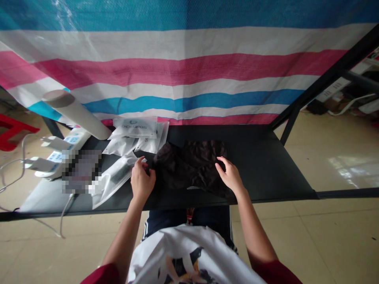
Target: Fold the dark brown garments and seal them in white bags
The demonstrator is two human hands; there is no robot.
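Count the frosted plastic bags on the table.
4 visible: a printed bag atop the pile, two bags beneath it, one bag by the left hand. More may hide in the pile.

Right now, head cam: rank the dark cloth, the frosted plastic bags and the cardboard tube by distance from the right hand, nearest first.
1. Dark cloth: directly under the right hand, to its left.
2. Frosted plastic bags: stacked behind and left of the cloth.
3. Cardboard tube: farthest left, beyond the bags, lying tilted.
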